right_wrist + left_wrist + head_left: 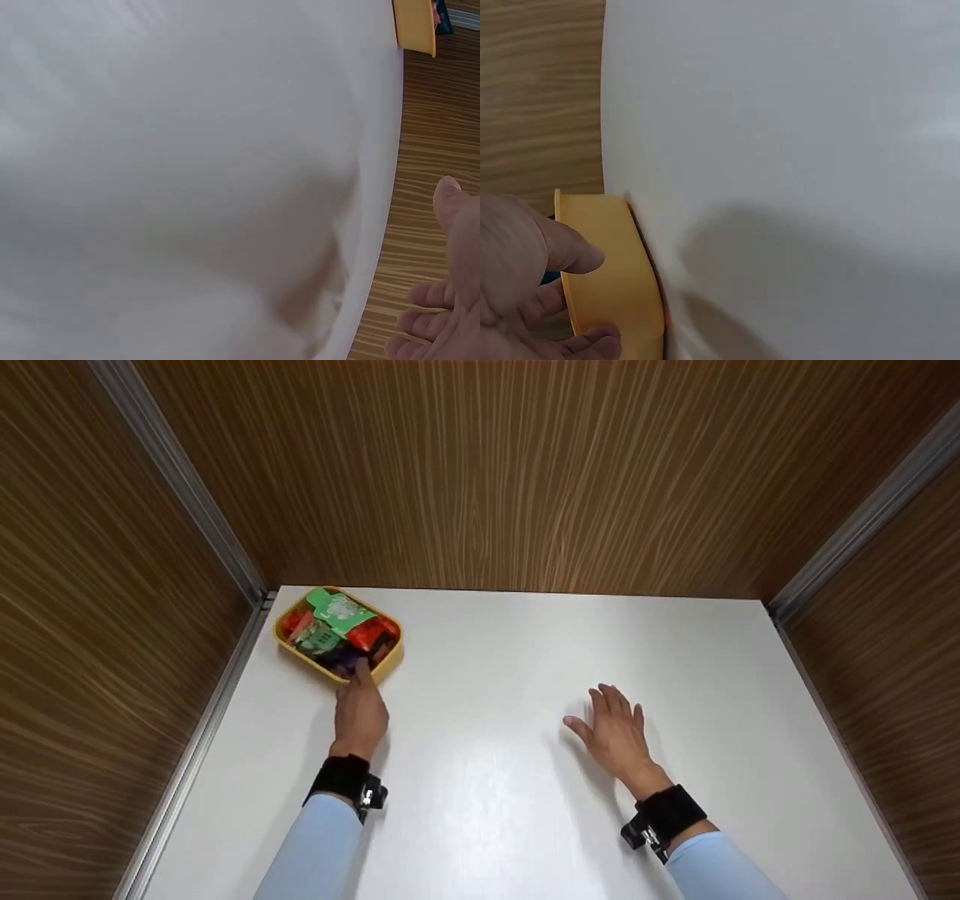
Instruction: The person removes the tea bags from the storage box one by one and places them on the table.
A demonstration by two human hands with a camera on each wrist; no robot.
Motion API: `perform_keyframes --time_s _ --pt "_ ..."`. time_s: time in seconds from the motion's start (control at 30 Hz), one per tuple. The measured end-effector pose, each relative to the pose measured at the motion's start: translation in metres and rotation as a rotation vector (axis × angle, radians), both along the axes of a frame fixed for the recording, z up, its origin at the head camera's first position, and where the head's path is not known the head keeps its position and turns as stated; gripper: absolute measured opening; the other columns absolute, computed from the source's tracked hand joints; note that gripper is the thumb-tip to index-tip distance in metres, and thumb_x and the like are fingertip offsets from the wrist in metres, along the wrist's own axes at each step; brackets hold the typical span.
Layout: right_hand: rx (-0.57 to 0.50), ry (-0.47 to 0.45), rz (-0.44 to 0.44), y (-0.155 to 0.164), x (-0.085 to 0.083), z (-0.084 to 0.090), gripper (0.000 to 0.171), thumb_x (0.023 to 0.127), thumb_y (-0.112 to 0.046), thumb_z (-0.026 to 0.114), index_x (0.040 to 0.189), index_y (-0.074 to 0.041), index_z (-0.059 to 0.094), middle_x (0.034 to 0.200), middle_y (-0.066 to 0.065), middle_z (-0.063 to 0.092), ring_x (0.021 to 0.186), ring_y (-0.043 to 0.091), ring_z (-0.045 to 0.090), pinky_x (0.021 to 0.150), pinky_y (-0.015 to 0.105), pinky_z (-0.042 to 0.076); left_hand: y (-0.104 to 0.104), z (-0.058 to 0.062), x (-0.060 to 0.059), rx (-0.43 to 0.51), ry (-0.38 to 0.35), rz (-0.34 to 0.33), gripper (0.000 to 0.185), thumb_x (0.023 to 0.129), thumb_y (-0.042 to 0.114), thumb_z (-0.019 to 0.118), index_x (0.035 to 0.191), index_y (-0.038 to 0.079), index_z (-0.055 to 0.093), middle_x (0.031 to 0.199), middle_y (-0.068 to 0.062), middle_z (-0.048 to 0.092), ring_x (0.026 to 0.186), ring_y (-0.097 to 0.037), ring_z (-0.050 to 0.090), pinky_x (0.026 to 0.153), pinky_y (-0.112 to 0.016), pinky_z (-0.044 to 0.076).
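A yellow plastic box (388, 661) with rounded corners sits at the table's far left corner. It holds several snack packets (319, 636), green, red and dark. At the box's near end, my left hand (360, 716) grips the wall: one finger reaches over the rim, while in the left wrist view the thumb (581, 255) lies against the outer yellow wall (619, 225). Part of that hand's grip is hidden. Right of centre, my right hand (616, 735) hovers over the table with spread fingers and holds nothing. In the right wrist view, only an end of the box (414, 26) shows.
The white tabletop (480, 675) stretches between both hands. Wood-grain panels (480, 472) enclose it at the back and on both sides, with metal strips (187, 472) along the corners. Each wrist wears a black band (341, 776) carrying a small camera.
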State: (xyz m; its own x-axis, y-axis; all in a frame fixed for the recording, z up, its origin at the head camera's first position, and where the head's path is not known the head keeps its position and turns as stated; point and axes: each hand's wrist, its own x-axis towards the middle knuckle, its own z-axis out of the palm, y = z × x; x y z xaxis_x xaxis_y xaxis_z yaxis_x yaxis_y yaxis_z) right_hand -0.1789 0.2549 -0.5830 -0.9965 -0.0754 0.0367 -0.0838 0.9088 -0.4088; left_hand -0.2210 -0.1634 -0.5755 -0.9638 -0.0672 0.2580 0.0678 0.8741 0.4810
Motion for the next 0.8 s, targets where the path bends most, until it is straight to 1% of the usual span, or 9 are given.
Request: perform_keyframes --time_s 0.1,0.17,0.23,0.33,0.47,0.57,0.63,0.73,0.8 --pt "0.002 -0.005 0.005 -0.004 -0.002 0.001 0.082 0.104 -0.052 0.061 0.156 0.007 0.040 0.165 0.029 0.035 0.156 0.048 0.028 0.121 0.077 0.015 0.033 -0.001 0.005 -0.004 0.030 -0.083 0.060 0.096 -0.008 0.058 0.152 -0.013 0.037 0.130 -0.036 0.064 0.105 -0.053 0.063 0.093 -0.061 0.050" --pt "0.006 -0.009 0.006 -0.007 -0.004 0.003 0.082 0.104 -0.053 0.061 0.156 0.006 0.040 0.165 0.029 0.035 0.156 0.047 0.027 0.121 0.077 0.015 0.055 -0.001 0.009 -0.011 0.063 -0.133 0.060 0.094 -0.008 0.060 0.150 -0.013 0.039 0.131 -0.034 0.065 0.102 -0.051 0.065 0.091 -0.060 0.051" --pt "0.005 -0.006 0.009 -0.011 -0.005 0.005 0.081 0.103 -0.051 0.062 0.156 0.006 0.040 0.164 0.029 0.036 0.156 0.047 0.028 0.121 0.077 0.014 0.077 0.000 0.014 -0.009 0.059 -0.180 0.062 0.094 -0.007 0.062 0.152 -0.012 0.040 0.133 -0.032 0.065 0.100 -0.049 0.065 0.087 -0.059 0.052" --pt "-0.008 0.010 0.017 -0.020 -0.006 0.010 0.077 0.103 -0.048 0.065 0.155 0.005 0.042 0.162 0.029 0.040 0.155 0.047 0.031 0.122 0.076 0.014 0.109 0.005 0.021 0.012 0.003 -0.256 0.067 0.094 -0.006 0.062 0.156 -0.010 0.036 0.137 -0.028 0.065 0.100 -0.045 0.066 0.085 -0.057 0.053" --pt "-0.061 0.073 0.050 -0.037 -0.008 0.016 0.066 0.102 -0.041 0.068 0.150 0.002 0.051 0.155 0.026 0.050 0.149 0.046 0.040 0.121 0.072 0.023 0.143 0.013 0.026 0.059 -0.110 -0.406 0.074 0.097 -0.006 0.059 0.162 -0.006 0.026 0.151 -0.025 0.057 0.115 -0.041 0.065 0.100 -0.051 0.052" --pt "-0.102 0.151 0.106 -0.051 -0.010 0.018 0.056 0.101 -0.034 0.071 0.145 -0.001 0.058 0.147 0.023 0.057 0.140 0.043 0.049 0.116 0.065 0.036 0.155 0.017 0.027 0.070 -0.174 -0.523 0.074 0.099 -0.006 0.055 0.165 -0.003 0.022 0.161 -0.022 0.047 0.133 -0.038 0.059 0.114 -0.046 0.046" --pt "-0.118 0.204 0.161 -0.060 -0.011 0.017 0.051 0.100 -0.028 0.073 0.142 -0.002 0.061 0.142 0.022 0.060 0.134 0.042 0.054 0.112 0.061 0.042 0.155 0.019 0.027 0.062 -0.191 -0.567 0.072 0.100 -0.006 0.054 0.165 0.000 0.023 0.163 -0.021 0.044 0.142 -0.036 0.053 0.119 -0.045 0.042" --pt "-0.124 0.248 0.247 -0.071 -0.012 0.015 0.046 0.099 -0.023 0.075 0.139 -0.004 0.064 0.140 0.020 0.059 0.126 0.039 0.059 0.105 0.056 0.049 0.146 0.019 0.025 0.049 -0.155 -0.558 0.065 0.100 -0.007 0.055 0.161 0.000 0.035 0.161 -0.022 0.047 0.145 -0.038 0.050 0.121 -0.047 0.040" --pt "-0.109 0.252 0.309 -0.077 -0.013 0.014 0.044 0.099 -0.021 0.075 0.138 -0.005 0.065 0.143 0.019 0.057 0.124 0.037 0.061 0.104 0.053 0.052 0.136 0.018 0.023 0.050 -0.109 -0.498 0.060 0.097 -0.009 0.058 0.155 0.001 0.046 0.154 -0.022 0.052 0.141 -0.039 0.053 0.118 -0.047 0.043"
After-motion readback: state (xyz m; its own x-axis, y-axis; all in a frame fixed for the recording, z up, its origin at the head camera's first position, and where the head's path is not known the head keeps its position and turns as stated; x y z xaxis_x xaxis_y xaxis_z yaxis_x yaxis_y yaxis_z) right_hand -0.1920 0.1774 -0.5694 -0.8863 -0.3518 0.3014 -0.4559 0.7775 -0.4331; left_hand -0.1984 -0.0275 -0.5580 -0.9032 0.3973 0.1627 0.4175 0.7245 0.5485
